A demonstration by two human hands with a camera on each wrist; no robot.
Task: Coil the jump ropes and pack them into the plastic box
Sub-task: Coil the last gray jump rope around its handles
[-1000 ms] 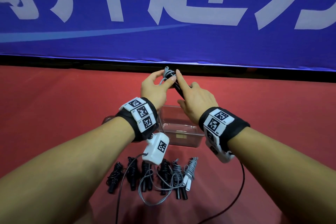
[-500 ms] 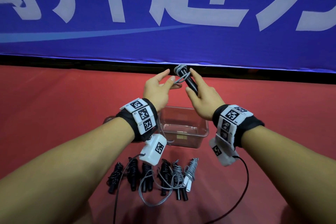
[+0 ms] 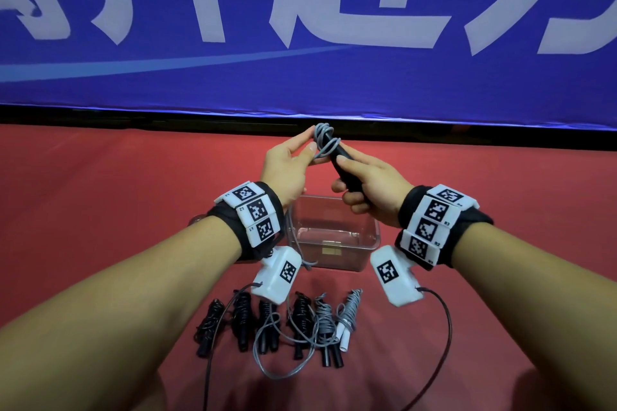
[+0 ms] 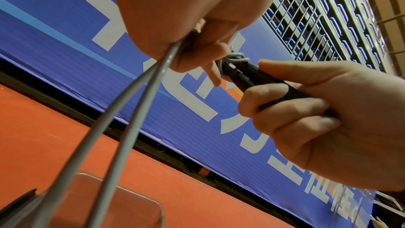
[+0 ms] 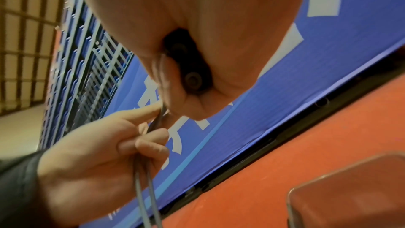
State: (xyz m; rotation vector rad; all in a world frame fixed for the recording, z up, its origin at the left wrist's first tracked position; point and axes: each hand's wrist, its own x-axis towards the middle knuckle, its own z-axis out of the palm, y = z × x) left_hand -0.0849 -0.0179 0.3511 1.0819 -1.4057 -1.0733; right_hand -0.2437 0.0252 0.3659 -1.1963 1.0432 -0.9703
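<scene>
Gripping two black handles [image 3: 344, 167] together, the right hand [image 3: 370, 188] holds them above the clear box [image 3: 337, 233]. The left hand [image 3: 287, 167] pinches grey cord [image 3: 325, 140], seemingly looped around the handle tips. Coiled ropes [image 3: 283, 320] lie nearer on red floor [image 3: 100, 193].

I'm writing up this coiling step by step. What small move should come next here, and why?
Probably another wrap: the left hand should carry the grey cord once more around the black handles that the right hand grips. Only a few turns sit at the tips, and two long strands hang toward the plastic box.
</scene>
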